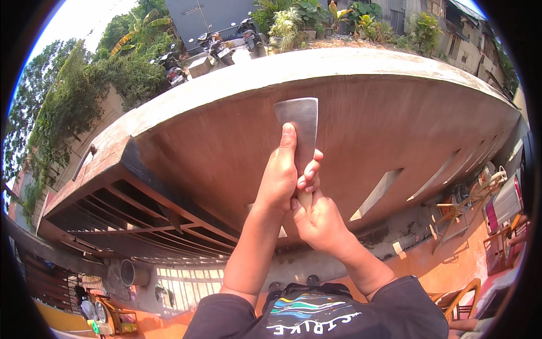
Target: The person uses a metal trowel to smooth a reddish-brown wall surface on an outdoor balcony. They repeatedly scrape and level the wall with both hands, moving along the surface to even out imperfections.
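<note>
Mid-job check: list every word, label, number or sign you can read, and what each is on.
Dark shirt: large white lettering below a coloured wave print; wording not copied here. Smaller white print beside it is too small to read.
Motorcycles beyond the wall: plates too small to read.
Metal-bladed tool: no text visible on its exposed face.
I can make out no other text.

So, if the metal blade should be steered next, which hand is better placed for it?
Probably the left hand: it is nearer the metal blade, with its thumb laid along the blade's face. The right hand sits lower, at the light-coloured handle, farther from the blade.
</note>
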Demonstrator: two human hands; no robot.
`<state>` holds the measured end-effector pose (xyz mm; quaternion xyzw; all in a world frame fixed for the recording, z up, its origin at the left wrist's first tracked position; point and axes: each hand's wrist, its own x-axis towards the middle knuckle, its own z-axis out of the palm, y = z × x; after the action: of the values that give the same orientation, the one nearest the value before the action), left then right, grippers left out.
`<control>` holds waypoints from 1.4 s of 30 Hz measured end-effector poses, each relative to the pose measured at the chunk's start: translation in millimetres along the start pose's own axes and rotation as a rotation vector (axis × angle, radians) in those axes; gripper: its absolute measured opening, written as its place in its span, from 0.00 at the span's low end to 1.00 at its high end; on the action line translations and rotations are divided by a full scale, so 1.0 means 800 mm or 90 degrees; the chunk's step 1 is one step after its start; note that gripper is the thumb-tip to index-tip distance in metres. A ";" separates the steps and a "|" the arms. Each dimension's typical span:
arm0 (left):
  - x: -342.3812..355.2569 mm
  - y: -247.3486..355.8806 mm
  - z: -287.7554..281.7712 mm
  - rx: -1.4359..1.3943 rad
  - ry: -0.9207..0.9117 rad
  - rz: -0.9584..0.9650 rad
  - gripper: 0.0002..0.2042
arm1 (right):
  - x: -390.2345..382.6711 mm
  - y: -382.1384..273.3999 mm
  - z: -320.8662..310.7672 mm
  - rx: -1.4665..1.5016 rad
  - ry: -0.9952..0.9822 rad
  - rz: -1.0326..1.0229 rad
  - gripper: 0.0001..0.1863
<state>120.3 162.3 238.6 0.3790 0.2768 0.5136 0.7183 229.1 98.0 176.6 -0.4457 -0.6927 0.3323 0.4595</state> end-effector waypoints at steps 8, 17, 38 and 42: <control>0.007 0.013 0.020 0.050 -0.035 0.068 0.36 | 0.006 0.016 0.000 0.095 0.024 -0.088 0.15; 0.002 0.006 0.007 0.078 0.043 0.023 0.34 | 0.012 0.011 0.002 0.207 -0.030 -0.045 0.18; -0.028 0.044 -0.049 0.058 -0.029 -0.043 0.32 | 0.009 -0.012 0.077 0.385 -0.058 0.105 0.09; -0.041 0.057 -0.065 0.049 -0.093 0.059 0.33 | 0.007 -0.017 0.098 0.398 -0.069 0.064 0.08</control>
<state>44.5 153.4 247.7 0.4547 0.2255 0.5063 0.6972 150.3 94.0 162.6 -0.2982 -0.5581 0.5744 0.5193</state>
